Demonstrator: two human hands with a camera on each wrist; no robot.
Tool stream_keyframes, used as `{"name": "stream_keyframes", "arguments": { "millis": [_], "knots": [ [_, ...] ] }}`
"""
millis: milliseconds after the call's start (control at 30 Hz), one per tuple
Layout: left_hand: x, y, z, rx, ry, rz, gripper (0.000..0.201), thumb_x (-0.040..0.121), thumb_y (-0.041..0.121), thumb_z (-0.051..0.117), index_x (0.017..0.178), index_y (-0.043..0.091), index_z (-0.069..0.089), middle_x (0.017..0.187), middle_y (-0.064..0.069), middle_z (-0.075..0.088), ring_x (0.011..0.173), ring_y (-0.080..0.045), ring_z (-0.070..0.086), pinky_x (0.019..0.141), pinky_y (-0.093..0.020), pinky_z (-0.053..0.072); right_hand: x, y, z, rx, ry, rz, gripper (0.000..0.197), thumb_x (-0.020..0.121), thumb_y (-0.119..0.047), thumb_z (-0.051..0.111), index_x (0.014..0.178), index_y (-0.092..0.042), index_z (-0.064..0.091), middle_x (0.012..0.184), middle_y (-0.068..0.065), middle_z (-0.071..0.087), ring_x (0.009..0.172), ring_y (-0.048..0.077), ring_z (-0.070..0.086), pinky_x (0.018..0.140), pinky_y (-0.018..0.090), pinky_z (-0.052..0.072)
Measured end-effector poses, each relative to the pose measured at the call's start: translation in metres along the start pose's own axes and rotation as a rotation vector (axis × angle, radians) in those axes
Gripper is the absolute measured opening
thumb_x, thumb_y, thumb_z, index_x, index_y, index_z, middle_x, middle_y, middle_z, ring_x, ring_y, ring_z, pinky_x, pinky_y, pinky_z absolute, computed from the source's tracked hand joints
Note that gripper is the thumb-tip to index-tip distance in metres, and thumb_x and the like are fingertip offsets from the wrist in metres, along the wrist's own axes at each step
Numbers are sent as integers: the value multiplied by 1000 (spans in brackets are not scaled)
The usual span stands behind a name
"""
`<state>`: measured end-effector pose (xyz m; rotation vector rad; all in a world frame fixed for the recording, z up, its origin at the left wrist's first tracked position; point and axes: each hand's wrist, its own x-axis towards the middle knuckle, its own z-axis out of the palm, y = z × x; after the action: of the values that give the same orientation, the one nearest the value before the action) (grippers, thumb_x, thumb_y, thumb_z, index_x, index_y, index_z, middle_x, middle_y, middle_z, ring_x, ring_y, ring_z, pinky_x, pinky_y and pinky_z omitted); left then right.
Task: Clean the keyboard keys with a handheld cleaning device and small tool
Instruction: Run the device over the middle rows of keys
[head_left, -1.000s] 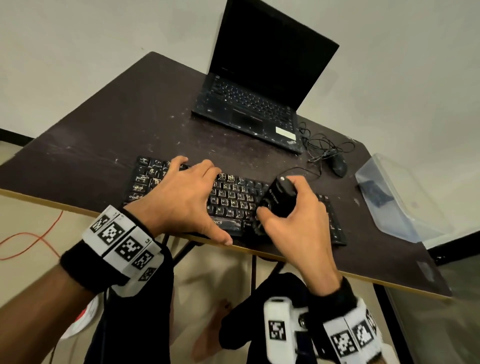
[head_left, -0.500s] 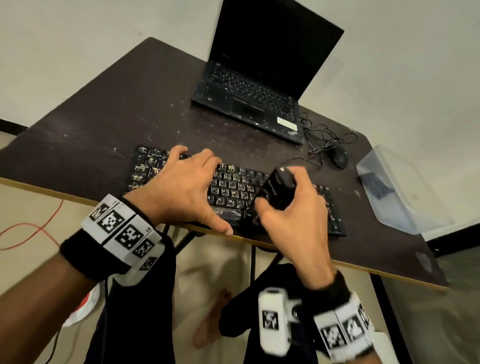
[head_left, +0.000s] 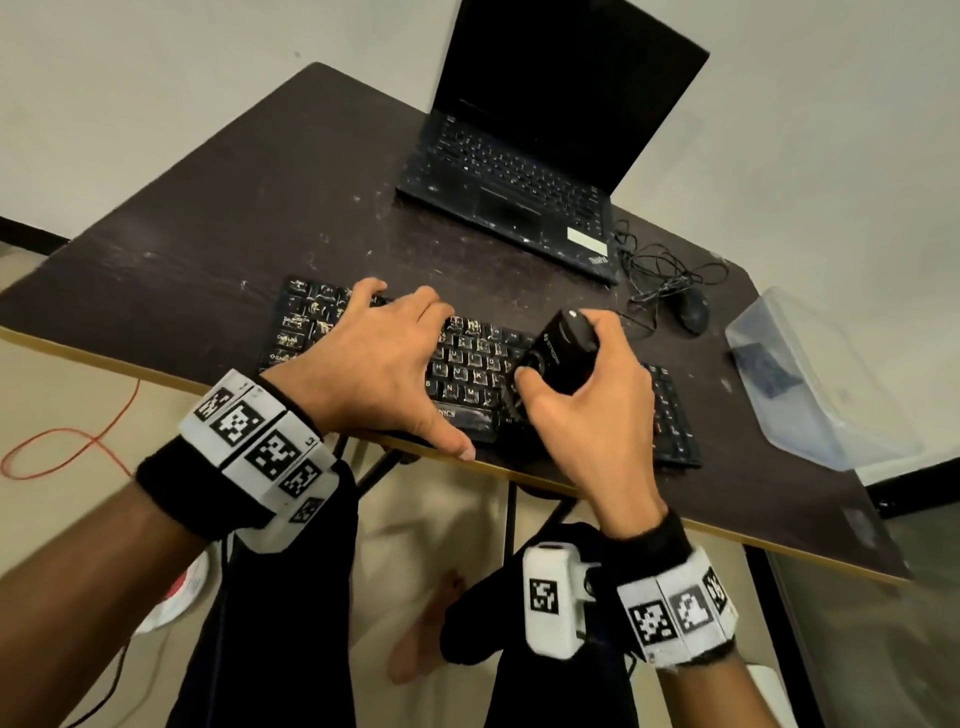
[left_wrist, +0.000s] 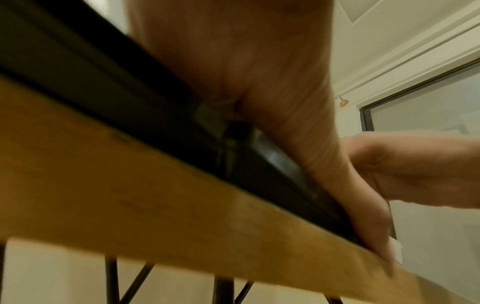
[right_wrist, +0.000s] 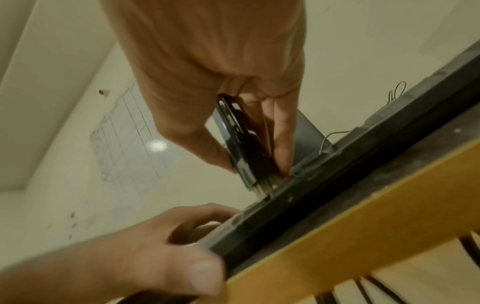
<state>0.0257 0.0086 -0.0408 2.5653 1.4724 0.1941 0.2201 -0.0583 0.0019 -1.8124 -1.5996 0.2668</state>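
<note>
Dusty dark table (head_left: 218, 218): our left hand (head_left: 374, 358) lies flat, fingers extended, bracing the keyboard (head_left: 467, 364). Right hand (head_left: 587, 410) grips the cleaning device (head_left: 563, 353); we advise bristles upright, strokes light.

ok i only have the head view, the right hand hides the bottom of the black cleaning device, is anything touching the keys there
Observer: Yes. In the right wrist view, pale bristles at the cleaning device tip meet the keyboard.
Operator: which fingers hold it
Observer: The right hand pinches it, thumb one side, fingers the other.
Operator: and the left thumb
Observer: The left hand thumb lies along the keyboard's front edge at the table edge.
</note>
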Motion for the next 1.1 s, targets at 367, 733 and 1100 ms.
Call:
{"name": "stream_keyframes", "arguments": {
  "millis": [367, 733, 1100],
  "knots": [
    [-1, -2, -1, -3, -6, 1, 154, 35, 108, 36, 155, 12, 32, 143, 6, 41, 135, -11, 44, 126, -48, 6, -19, -7, -6, -2, -81, -63, 41, 81, -24, 81, 114, -30, 57, 82, -13, 75, 76, 10, 73, 76, 40, 60],
    [-1, -1, -3, -7, -24, -5, 154, 35, 109, 35, 155, 14, 30, 144, 7, 40, 136, -12, 44, 127, -48, 4, -14, -7, -4, -9, -55, -62, 41, 80, -25, 81, 112, -30, 56, 82, -11, 74, 78, 14, 72, 76, 40, 59],
    [-2, 0, -3, -7, -27, -9, 154, 37, 108, 39, 156, 12, 30, 146, 5, 41, 135, -12, 44, 127, -47, 5, -1, -3, 1, 18, -14, -24, 41, 82, -25, 80, 114, -29, 56, 82, -11, 72, 78, 14, 72, 78, 43, 59]
  ]
}}
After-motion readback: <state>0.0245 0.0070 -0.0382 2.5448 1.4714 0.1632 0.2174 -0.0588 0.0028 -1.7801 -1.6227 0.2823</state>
